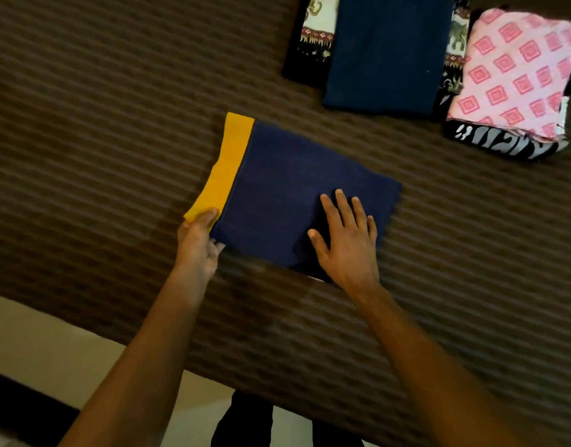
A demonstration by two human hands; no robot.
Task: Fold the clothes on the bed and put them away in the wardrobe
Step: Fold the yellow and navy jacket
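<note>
A folded navy garment with a yellow band [277,191] lies flat on the brown striped bed [100,140]. My left hand [198,243] grips its near left corner, thumb on top of the yellow band and fingers under the edge. My right hand [345,240] lies flat on the navy cloth near its right end, fingers straight and spread.
Folded clothes sit at the far right of the bed: a dark blue piece [384,53] on a black patterned one [310,43], and a pink diamond-print piece [516,69] on a black-and-white one [503,143]. The bed's near edge [84,317] meets pale floor [35,343].
</note>
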